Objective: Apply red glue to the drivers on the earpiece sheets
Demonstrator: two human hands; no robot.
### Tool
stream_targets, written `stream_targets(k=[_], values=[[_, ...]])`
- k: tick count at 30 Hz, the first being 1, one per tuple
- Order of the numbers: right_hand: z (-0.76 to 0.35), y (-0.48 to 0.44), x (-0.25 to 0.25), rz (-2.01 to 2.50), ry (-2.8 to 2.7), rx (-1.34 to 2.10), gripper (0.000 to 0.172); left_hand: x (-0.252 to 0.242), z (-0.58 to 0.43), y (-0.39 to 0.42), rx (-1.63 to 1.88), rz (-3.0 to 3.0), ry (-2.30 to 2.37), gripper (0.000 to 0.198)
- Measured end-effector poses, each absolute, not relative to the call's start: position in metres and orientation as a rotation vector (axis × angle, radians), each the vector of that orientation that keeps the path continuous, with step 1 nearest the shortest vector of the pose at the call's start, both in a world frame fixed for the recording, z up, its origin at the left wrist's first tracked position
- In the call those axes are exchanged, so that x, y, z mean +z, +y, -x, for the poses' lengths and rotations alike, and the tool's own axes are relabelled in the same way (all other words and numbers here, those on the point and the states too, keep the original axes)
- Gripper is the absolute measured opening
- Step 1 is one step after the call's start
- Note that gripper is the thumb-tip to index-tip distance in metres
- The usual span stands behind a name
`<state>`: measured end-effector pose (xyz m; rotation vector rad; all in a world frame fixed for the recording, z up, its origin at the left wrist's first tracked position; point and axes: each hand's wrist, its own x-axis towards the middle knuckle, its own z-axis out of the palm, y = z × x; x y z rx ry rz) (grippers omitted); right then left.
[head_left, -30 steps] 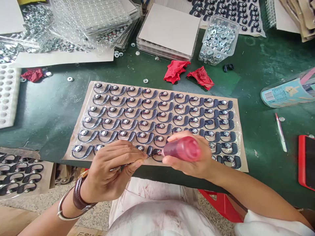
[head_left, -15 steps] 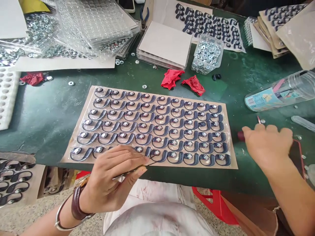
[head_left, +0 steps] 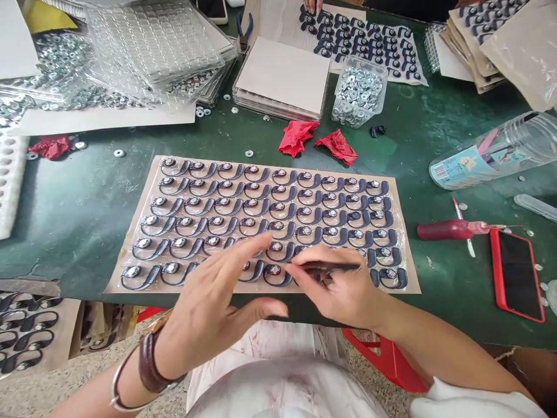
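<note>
A brown sheet (head_left: 411,281) lies before me, bearing rows of dark ear-hook earphone parts (head_left: 278,247), each with a round silvery piece at one end. Over its front edge, my left hand (head_left: 213,296) is open, thumb and fingers apart, with nothing between them. My right hand (head_left: 343,290) grips dark tweezers (head_left: 333,266) just above the front rows, their tips close to the left hand's fingers. Both hands cover some of the parts. On the table to the right, a needle-tipped bottle of dark red liquid (head_left: 444,230) lies across a thin pale stick.
A red-edged phone (head_left: 517,276) and a clear jar (head_left: 491,154) lie at right. Behind the sheet are crumpled red scraps (head_left: 298,138), a tub of metal discs (head_left: 360,90) and stacked clear trays (head_left: 282,78). Another person's hand (head_left: 313,4) touches the far parts sheet.
The tweezers have passed from my left hand to my right. My right hand has let go of the red bottle and moved left over the sheet. My left hand has opened.
</note>
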<state>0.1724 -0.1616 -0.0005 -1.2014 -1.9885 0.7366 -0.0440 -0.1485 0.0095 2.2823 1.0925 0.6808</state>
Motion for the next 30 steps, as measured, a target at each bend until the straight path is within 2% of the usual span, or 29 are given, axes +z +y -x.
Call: stream_targets(k=[3,4,7,12,18,30], values=[[-0.181,-0.162,-0.012,1.233,-1.737,1.049,0.006,-0.005,0.059,-0.148,0.432,-2.582,1.046,0.041],[-0.182,-0.162,-0.014,1.234,-1.716,1.098,0.009,-0.010,0.061,-0.149,0.391,-2.654,1.023,0.039],[-0.178,-0.164,-0.020,1.268,-1.696,1.147,0.013,-0.017,0.060,-0.149,0.340,-2.740,0.992,0.044],[-0.173,-0.165,-0.025,1.330,-1.656,1.189,0.015,-0.019,0.056,-0.147,0.336,-2.673,0.997,0.039],[-0.174,-0.165,-0.027,1.367,-1.642,1.206,0.015,-0.019,0.059,-0.146,0.320,-2.676,0.978,0.043],[-0.170,-0.170,-0.032,1.133,-1.847,0.951,0.007,-0.020,0.057,-0.149,0.307,-2.757,0.882,0.054]])
